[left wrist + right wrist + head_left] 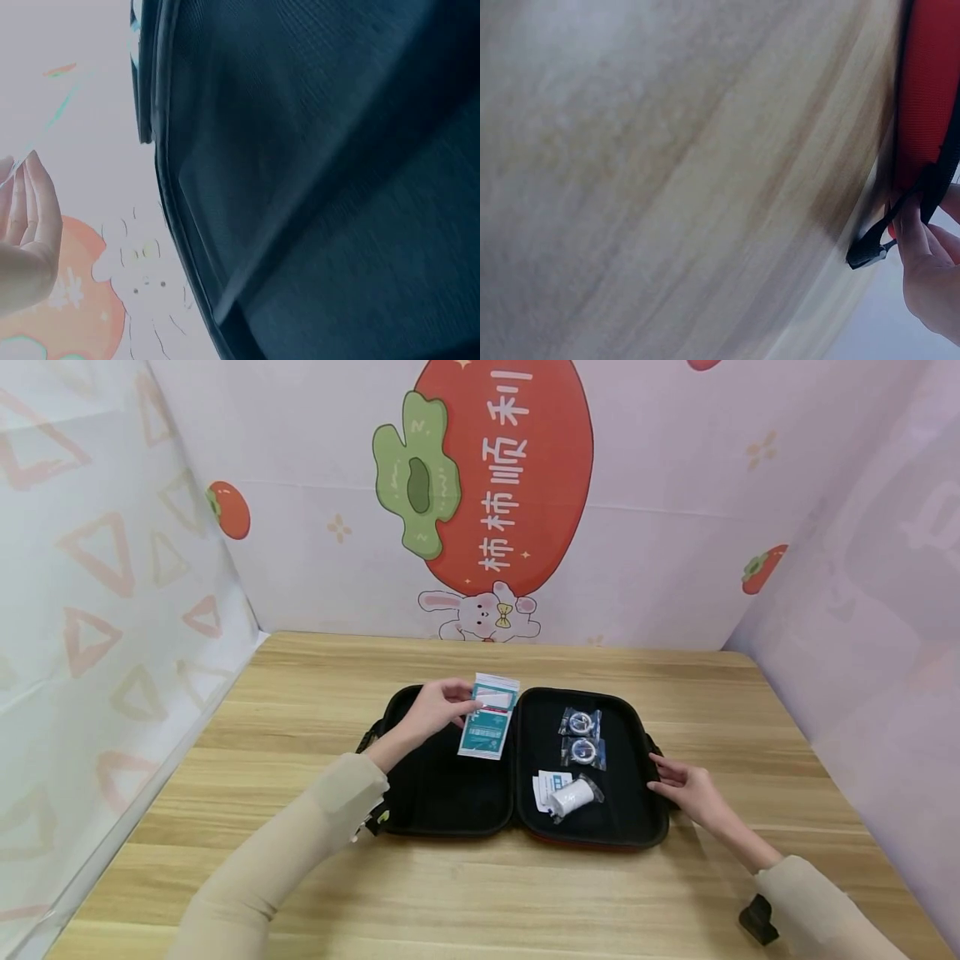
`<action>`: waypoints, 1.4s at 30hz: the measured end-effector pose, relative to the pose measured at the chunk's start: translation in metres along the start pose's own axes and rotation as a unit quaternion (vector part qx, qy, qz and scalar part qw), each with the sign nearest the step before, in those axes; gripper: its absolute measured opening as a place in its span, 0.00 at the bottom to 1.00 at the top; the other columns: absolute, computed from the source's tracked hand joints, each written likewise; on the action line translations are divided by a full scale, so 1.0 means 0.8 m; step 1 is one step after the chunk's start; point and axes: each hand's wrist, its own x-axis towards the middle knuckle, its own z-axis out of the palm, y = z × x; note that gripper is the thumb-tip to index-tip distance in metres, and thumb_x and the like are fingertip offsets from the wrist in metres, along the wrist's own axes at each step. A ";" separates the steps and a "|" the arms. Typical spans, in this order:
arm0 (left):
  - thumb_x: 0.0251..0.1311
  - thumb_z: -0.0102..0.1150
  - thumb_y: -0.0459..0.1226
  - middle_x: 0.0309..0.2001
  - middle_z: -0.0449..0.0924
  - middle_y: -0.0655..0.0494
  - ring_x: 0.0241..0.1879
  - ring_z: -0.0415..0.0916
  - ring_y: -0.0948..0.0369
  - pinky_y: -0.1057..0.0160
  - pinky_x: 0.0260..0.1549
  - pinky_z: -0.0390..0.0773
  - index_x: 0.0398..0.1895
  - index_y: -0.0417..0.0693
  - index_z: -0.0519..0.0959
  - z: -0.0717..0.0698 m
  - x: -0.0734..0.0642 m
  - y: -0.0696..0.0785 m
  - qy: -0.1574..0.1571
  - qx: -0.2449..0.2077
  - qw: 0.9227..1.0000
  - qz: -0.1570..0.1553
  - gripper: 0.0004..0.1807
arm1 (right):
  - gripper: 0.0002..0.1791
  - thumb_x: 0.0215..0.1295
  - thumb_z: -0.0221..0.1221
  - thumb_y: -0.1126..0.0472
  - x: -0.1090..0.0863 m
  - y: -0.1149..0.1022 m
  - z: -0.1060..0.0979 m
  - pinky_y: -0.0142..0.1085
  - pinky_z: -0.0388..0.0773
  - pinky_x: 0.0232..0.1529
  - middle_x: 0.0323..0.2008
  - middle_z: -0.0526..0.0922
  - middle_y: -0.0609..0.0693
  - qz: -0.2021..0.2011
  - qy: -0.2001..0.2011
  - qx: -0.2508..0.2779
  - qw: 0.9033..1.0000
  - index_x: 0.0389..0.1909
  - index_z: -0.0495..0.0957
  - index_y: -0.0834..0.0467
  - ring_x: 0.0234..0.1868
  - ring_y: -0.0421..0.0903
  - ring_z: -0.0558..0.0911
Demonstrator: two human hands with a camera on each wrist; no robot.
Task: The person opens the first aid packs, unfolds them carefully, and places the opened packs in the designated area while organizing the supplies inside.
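My left hand (441, 703) pinches a flat teal-and-white packet (486, 718) by its left edge, over the middle of an opened black-lined case (450, 793). The left wrist view shows the same hand (28, 232) at its left edge, with only a thin sliver of the packet. At the case's right edge my right hand (686, 787) grips the rim. Seen from the right wrist, its fingers (911, 232) lie against the red outer shell (928, 90) beside a black strap (870, 244).
The right half holds two clear-wrapped rolls (582, 723), a white wrapped roll (573, 797) and small white packets (546, 789). A small black object (758, 918) lies near my right sleeve on the wooden table (525, 893). Printed cloth walls (645, 568) rise behind and at both sides.
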 end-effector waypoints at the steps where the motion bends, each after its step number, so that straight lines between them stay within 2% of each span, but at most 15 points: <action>1: 0.53 0.58 0.32 0.36 0.78 0.42 0.28 0.76 0.61 0.54 0.28 0.78 0.44 0.34 0.75 -0.004 -0.001 -0.001 0.002 0.001 1.000 -0.004 0.15 | 0.26 0.57 0.56 0.68 0.000 0.000 0.000 0.38 0.76 0.39 0.48 0.68 0.76 0.000 0.000 0.000 1.000 0.56 0.62 0.75 0.47 0.64 0.73; 7: 0.53 0.58 0.32 0.36 0.78 0.41 0.27 0.75 0.61 0.58 0.26 0.78 0.44 0.33 0.75 -0.029 -0.010 -0.008 0.019 0.012 1.000 -0.014 0.15 | 0.26 0.58 0.55 0.68 0.000 -0.001 0.000 0.38 0.76 0.40 0.49 0.67 0.76 0.003 -0.003 0.002 1.000 0.56 0.62 0.75 0.48 0.64 0.73; 14: 0.55 0.56 0.32 0.37 0.77 0.39 0.25 0.74 0.65 0.61 0.24 0.78 0.45 0.31 0.73 -0.057 -0.023 -0.015 0.055 0.035 0.998 -0.017 0.15 | 0.26 0.58 0.55 0.69 0.000 -0.001 0.000 0.37 0.76 0.39 0.49 0.67 0.76 -0.002 -0.003 0.004 1.000 0.56 0.62 0.75 0.48 0.64 0.73; 22: 0.59 0.51 0.32 0.41 0.75 0.36 0.28 0.73 0.63 0.64 0.26 0.78 0.50 0.30 0.69 -0.089 -0.033 -0.024 0.086 0.073 0.992 -0.059 0.18 | 0.26 0.58 0.55 0.69 -0.001 -0.001 -0.001 0.37 0.76 0.39 0.50 0.66 0.76 -0.003 -0.005 0.006 1.000 0.56 0.61 0.76 0.48 0.64 0.72; 27: 0.61 0.46 0.31 0.40 0.74 0.39 0.26 0.72 0.67 0.66 0.26 0.77 0.54 0.29 0.65 -0.107 -0.038 -0.030 0.095 0.064 0.989 -0.093 0.20 | 0.26 0.58 0.55 0.69 -0.001 -0.001 0.000 0.36 0.76 0.39 0.49 0.67 0.76 -0.003 -0.005 0.004 1.000 0.56 0.62 0.76 0.48 0.64 0.72; 34: 0.60 0.39 0.29 0.43 0.71 0.36 0.26 0.71 0.65 0.67 0.25 0.77 0.57 0.27 0.62 -0.123 -0.036 -0.040 0.108 0.068 0.983 -0.134 0.22 | 0.26 0.58 0.55 0.69 0.000 -0.001 0.000 0.36 0.76 0.39 0.48 0.68 0.76 -0.003 0.001 0.004 1.000 0.56 0.62 0.75 0.47 0.63 0.73; 42: 0.58 0.39 0.27 0.43 0.71 0.34 0.26 0.71 0.62 0.67 0.24 0.77 0.56 0.26 0.62 -0.132 -0.030 -0.057 0.100 0.073 0.979 -0.159 0.21 | 0.26 0.58 0.55 0.68 -0.001 -0.002 -0.001 0.37 0.76 0.39 0.49 0.67 0.76 0.001 0.000 0.005 1.000 0.56 0.62 0.75 0.47 0.64 0.73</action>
